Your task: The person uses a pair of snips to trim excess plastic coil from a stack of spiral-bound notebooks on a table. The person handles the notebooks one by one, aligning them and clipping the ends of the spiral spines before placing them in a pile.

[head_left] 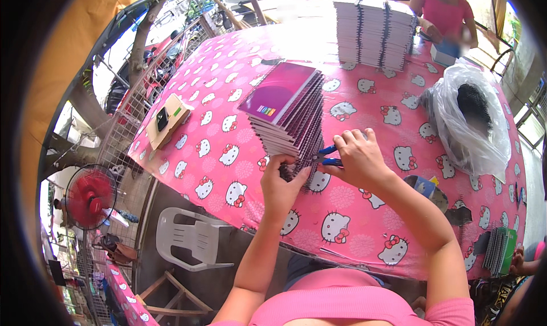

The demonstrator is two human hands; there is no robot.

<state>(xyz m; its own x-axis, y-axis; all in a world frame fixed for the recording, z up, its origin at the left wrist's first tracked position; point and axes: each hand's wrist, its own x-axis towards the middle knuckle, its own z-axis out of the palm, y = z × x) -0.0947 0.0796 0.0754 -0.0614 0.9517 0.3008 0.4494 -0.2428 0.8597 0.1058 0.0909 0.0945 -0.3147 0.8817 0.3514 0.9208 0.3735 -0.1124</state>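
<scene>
A tall leaning stack of spiral notebooks (283, 95) with purple covers stands in the middle of the table, its dark coil spines turned toward the right. My left hand (282, 181) grips the near lower corner, thumb on the coil side and fingers on the page side. In my right hand (359, 155) are blue-handled pliers (329, 150), held with their jaws at the coils near the left thumb. The handles are spread a little. Whether the jaws touch a wire is too small to make out.
The table wears a pink patterned cloth (228, 192). Tall stacks of bound notebooks (373, 33) and a person in pink (447, 10) are at the far side. To the right lie a clear plastic bag with black coils (476, 118), a tape roll (427, 189) and green-covered notebooks (501, 252).
</scene>
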